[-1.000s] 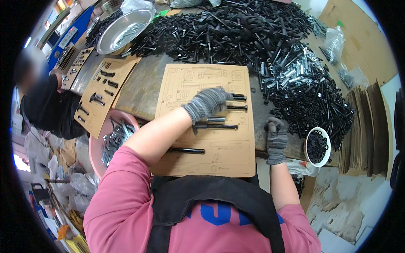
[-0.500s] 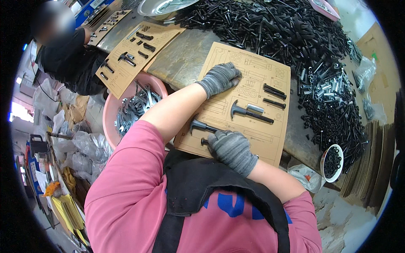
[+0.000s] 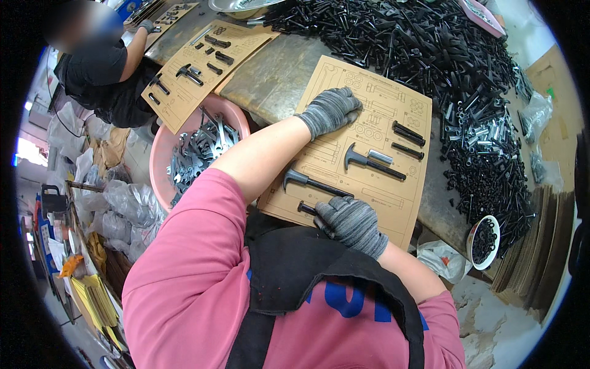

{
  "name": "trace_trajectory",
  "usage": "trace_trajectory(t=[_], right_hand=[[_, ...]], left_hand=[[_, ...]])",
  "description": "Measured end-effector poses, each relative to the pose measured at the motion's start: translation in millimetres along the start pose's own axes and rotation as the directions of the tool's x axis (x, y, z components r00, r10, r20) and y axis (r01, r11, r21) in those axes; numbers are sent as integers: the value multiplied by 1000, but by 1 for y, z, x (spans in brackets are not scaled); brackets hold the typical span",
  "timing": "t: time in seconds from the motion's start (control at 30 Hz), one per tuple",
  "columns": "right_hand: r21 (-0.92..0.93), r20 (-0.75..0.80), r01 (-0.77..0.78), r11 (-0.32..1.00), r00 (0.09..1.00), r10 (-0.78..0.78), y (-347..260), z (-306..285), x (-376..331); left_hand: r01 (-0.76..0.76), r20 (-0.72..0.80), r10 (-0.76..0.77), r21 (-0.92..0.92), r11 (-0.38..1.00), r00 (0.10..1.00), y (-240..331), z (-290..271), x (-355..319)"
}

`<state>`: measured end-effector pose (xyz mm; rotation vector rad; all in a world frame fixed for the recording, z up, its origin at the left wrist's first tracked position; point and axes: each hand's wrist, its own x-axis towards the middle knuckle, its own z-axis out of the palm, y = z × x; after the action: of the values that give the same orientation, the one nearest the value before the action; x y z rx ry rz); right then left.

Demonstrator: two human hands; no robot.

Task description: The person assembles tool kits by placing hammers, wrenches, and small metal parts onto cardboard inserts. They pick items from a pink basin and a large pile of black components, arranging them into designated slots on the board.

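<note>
A printed brown cardboard sheet [image 3: 335, 150] lies before me on the metal bench. My left hand [image 3: 335, 111], in a grey knit glove, rests on its upper left part with fingers curled; whatever is under them is hidden. Near the lower edge my right hand [image 3: 353, 226], gloved alike, has its fingers closed at the end of a black bolt [image 3: 307, 209]. Just above that lies a black T-shaped piece with a curved head [image 3: 316, 184]. A second T-shaped piece [image 3: 375, 165], a silver sleeve [image 3: 380, 156] and black bolts [image 3: 407, 150] lie farther right.
Loose black bolts and metal parts [image 3: 393, 43] cover the far bench. A white bowl of black nuts [image 3: 485, 243] stands at right. A pink tub of wrenches [image 3: 161, 166] is at left, below another laid-out sheet [image 3: 184, 104]. A co-worker [image 3: 101, 74] sits far left.
My right hand has shifted slightly down and right, uncovering more of the lower T-shaped piece's shaft. My left hand stays on the sheet. The co-worker's arm now reaches forward.
</note>
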<state>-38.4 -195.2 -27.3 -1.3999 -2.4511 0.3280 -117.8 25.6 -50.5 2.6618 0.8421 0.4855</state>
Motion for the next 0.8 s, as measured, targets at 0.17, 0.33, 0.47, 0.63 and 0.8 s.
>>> trace_trajectory(t=[0.17, 0.33, 0.47, 0.63, 0.8], right_hand=[[50, -150, -54, 997, 987, 61, 10, -19, -10], [204, -478, -368, 907, 771, 420, 77, -55, -63], [78, -488, -787, 612, 505, 712, 141, -69, -128], [-106, -243, -940, 324, 341, 908, 162, -73, -138], [-83, -255, -901, 425, 432, 865, 181, -62, -156]], left_hand=[[-68, -96, 68, 2, 998, 993, -10, 14, 3], [-53, 73, 63, -135, 989, 995, -19, -3, 10], [153, 165, -103, -328, 932, 981, 28, -21, 36], [0, 284, 121, -393, 920, 951, 127, 7, 83], [-299, 602, 274, -61, 952, 750, 201, 53, 128]])
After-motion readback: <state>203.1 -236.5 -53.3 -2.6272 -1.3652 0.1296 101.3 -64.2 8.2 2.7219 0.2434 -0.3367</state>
